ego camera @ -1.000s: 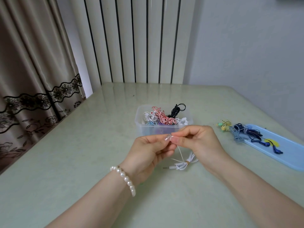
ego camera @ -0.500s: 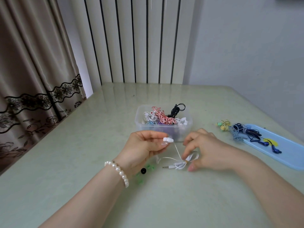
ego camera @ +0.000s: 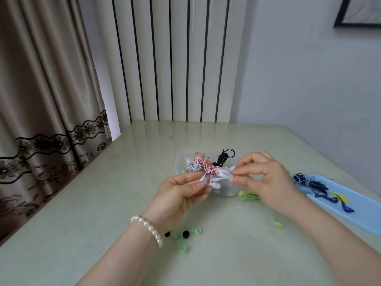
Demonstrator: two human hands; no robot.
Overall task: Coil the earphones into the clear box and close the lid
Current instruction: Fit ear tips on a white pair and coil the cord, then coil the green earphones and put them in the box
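Two hands: left hand [ego camera: 181, 195] and right hand [ego camera: 266, 182]. One clear box [ego camera: 226, 187] at 12 o'clock; one blue tray [ego camera: 367, 213] at 3 o'clock. Two black ear tips [ego camera: 186, 234], perhaps three green ear tips [ego camera: 183, 249], at 6 o'clock.

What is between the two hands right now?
In the head view, the white earphones span between the left hand and right hand, both pinching them.

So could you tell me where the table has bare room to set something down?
Bare: the table left of the clear box, toward the curtain. Crowded: ear tips by the left hand; blue tray beyond the right hand.
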